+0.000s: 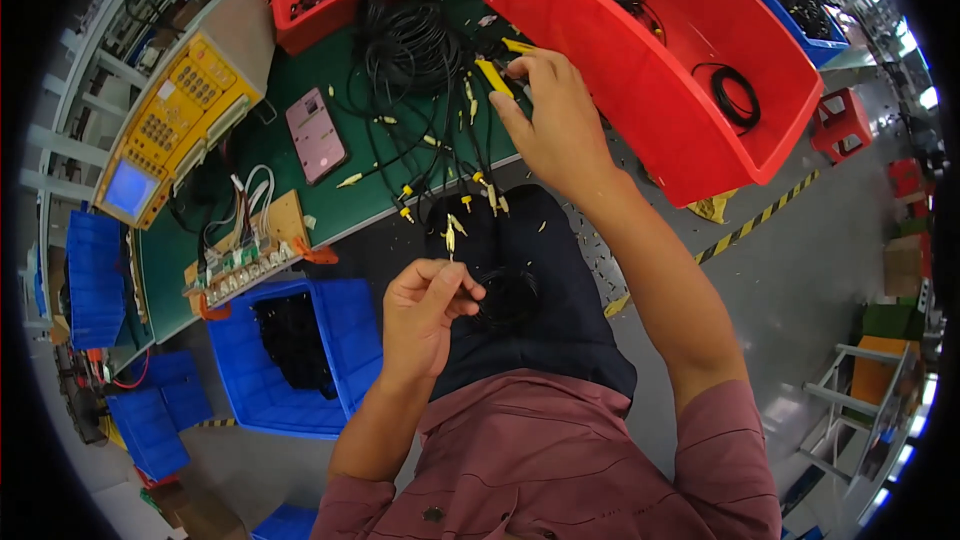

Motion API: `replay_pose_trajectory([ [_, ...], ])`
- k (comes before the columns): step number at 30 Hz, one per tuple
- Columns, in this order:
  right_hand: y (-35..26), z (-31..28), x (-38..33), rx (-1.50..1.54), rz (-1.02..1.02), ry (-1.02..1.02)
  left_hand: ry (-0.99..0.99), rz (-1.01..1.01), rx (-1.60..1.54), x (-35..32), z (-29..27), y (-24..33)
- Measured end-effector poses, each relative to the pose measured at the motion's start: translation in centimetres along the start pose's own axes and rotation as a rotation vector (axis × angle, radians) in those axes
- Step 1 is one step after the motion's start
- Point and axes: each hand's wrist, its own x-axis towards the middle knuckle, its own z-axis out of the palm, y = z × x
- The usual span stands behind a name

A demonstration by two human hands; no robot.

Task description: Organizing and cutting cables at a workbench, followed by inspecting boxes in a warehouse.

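My left hand (pixel 425 315) is closed in a pinch over my lap. A thin cable end with pale yellow connectors (pixel 453 230) rises from between its thumb and finger. Just beyond, on my lap, lies a coil of black cable (pixel 508 298). Out at the bench, my right hand (pixel 560 120) has its thumb and fingers around a hand tool with yellow handles (pixel 492 78); its jaws cannot be made out. Beside this tool sits a large bundle of black cables (pixel 410 45), whose yellow-tipped ends (pixel 467 202) hang over the bench's near edge.
A pink phone-like device (pixel 316 135) lies on the green bench (pixel 300 80). Left stand a yellow test instrument (pixel 180 105) and a wired fixture board (pixel 250 250). A tall red bin (pixel 640 60) flanks my right arm; a blue bin (pixel 350 330) stands below left. A red tray (pixel 290 30) sits behind.
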Motion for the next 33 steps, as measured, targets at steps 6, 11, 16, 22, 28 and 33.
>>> replay_pose_trajectory([
  [6,-6.9,-1.7,-10.1,0.986,0.492,-0.563,0.014,0.161,0.017,2.1,0.1,0.1],
  [11,-8.3,-2.2,-12.6,1.015,0.77,-0.414,0.021,0.338,0.357,2.5,-0.8,-0.5],
  [16,-8.2,-2.9,-13.2,1.131,0.875,-0.374,0.03,0.142,0.172,1.7,-1.0,-0.8],
  [22,-8.5,-3.2,-13.6,1.127,0.875,-0.402,-0.135,0.133,0.241,1.2,-1.0,-1.3],
  [28,-9.2,-3.4,-13.7,1.104,0.834,-0.365,-0.117,0.035,0.138,0.9,-0.3,-1.6],
  [33,-9.7,-3.3,-13.7,1.002,0.765,-0.347,-0.073,0.101,0.138,0.7,-0.1,-2.2],
])
